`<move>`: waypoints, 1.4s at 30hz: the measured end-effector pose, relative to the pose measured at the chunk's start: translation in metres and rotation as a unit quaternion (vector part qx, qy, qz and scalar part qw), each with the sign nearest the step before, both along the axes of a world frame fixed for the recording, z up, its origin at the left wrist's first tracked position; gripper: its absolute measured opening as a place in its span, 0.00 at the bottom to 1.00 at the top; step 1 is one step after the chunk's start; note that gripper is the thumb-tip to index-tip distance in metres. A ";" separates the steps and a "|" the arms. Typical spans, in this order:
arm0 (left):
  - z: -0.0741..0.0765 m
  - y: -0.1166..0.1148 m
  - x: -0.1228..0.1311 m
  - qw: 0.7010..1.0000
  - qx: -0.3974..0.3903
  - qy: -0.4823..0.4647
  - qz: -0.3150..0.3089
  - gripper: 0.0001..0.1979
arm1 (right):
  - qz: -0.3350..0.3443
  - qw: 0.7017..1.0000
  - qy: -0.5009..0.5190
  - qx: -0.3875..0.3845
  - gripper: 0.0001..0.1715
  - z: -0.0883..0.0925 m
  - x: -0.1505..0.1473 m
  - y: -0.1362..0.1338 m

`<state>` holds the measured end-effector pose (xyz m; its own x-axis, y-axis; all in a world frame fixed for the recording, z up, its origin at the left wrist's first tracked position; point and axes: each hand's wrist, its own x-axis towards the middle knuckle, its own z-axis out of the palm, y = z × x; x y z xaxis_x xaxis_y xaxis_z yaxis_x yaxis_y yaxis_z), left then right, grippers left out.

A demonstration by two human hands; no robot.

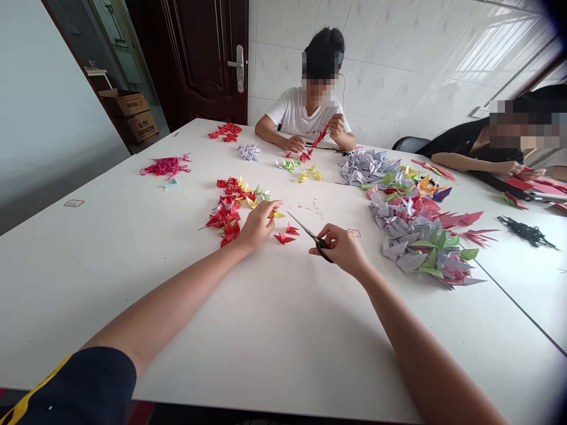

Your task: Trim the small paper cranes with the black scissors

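My left hand (259, 225) is closed at the fingertips around a small yellow paper crane (277, 215), part of which the fingers hide. In my right hand (343, 248) is a pair of black-handled scissors (305, 229), their blades pointing up and left toward the other hand. Two small red paper cranes (284, 238) lie on the white table between my hands. Just beyond and left of my left hand sits a cluster of red, yellow and green folded cranes (225, 212).
A large heap of grey, pink and green cranes (411, 230) lies to the right. A pink cord bundle (166, 166) is at left, black cord (527, 231) at far right. Across the table, one person (292, 112) holds red cranes; another person (469, 144) handles red paper.
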<state>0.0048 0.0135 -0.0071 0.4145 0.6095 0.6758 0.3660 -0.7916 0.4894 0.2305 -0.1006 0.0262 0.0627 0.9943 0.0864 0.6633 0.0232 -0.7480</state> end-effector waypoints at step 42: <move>-0.005 -0.016 0.016 0.969 -0.003 0.237 -0.073 0.10 | -0.073 0.989 0.119 -0.045 0.28 -0.008 0.010 0.008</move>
